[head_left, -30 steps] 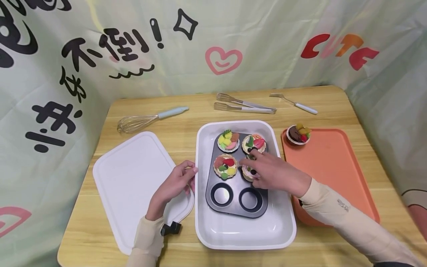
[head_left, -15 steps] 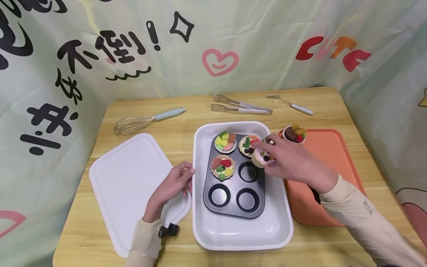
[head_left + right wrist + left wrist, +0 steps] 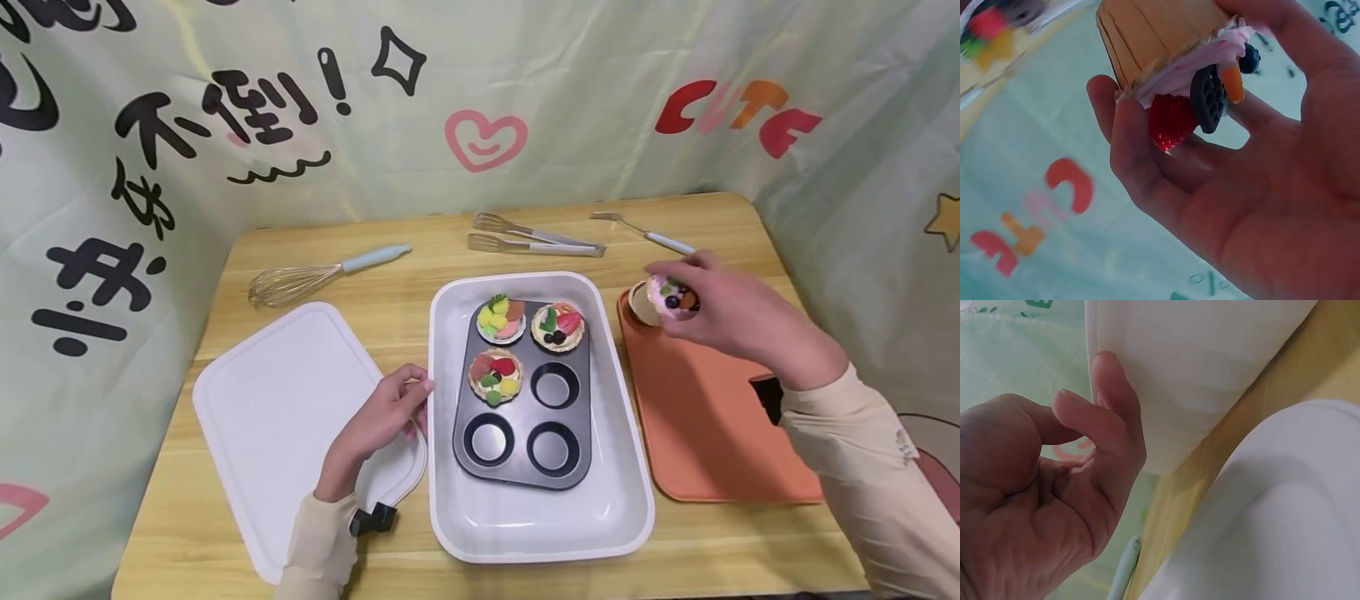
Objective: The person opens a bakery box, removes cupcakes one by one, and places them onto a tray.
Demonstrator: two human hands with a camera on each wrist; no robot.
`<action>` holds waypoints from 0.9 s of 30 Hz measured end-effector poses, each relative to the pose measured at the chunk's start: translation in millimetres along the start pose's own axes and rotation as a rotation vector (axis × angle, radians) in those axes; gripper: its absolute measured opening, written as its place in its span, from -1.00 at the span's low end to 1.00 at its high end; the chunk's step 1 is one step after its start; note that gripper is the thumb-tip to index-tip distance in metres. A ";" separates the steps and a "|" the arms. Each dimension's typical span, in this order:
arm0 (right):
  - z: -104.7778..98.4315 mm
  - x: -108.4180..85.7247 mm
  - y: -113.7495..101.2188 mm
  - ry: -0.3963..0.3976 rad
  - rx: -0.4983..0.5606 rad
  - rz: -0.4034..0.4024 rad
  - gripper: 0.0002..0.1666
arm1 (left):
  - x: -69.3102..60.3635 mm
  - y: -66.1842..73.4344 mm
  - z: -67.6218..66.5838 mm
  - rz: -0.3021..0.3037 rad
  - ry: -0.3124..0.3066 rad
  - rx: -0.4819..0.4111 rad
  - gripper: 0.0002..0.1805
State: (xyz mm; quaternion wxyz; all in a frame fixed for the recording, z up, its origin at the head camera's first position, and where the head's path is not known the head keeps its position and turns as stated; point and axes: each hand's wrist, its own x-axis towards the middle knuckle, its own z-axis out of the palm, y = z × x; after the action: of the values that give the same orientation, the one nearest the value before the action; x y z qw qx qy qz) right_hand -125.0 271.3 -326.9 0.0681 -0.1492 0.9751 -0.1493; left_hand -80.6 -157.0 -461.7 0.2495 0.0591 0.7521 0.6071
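My right hand [image 3: 750, 321] holds a tart with pink cream [image 3: 672, 297] over the back left corner of the orange tray [image 3: 720, 417]. The right wrist view shows its pleated tan cup [image 3: 1154, 37], a raspberry and a dark waffle-like piece, between my right fingers and thumb [image 3: 1229, 162]. Behind it another cup [image 3: 643, 304] is partly hidden. My left hand [image 3: 382, 417] rests at the left side of the white tray [image 3: 540, 537], fingers loosely bent against its outer wall [image 3: 1166, 381]. A muffin pan [image 3: 521, 392] inside bears three fruit tarts; its other wells hold nothing.
A white board [image 3: 285, 425] lies at the left, with a whisk [image 3: 300, 282] behind it. Tongs [image 3: 536, 237] and a fork [image 3: 652, 236] lie at the table's back. A patterned cloth [image 3: 375, 133] hangs behind.
My right hand has lifted the pink-cream tart from the pan's middle right well and carried it right and back to the orange tray. My left hand has stayed beside the white tray.
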 end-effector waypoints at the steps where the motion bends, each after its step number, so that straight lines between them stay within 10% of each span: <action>1: -1.7 0.5 5.6 -0.010 -0.002 0.018 -0.25 | 0.0 0.3 -0.1 -0.002 -0.001 0.000 -0.72; 27: 28.6 17.9 117.0 -0.088 -0.010 0.255 -0.30 | 0.0 -0.8 0.0 0.007 -0.006 -0.017 -0.74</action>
State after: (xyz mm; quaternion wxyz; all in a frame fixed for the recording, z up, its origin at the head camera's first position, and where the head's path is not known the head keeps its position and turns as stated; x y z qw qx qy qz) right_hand -168.5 364.6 -392.1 0.1284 -0.0307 0.9829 -0.1280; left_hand -80.4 -157.2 -462.5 0.2501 0.0614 0.7460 0.6142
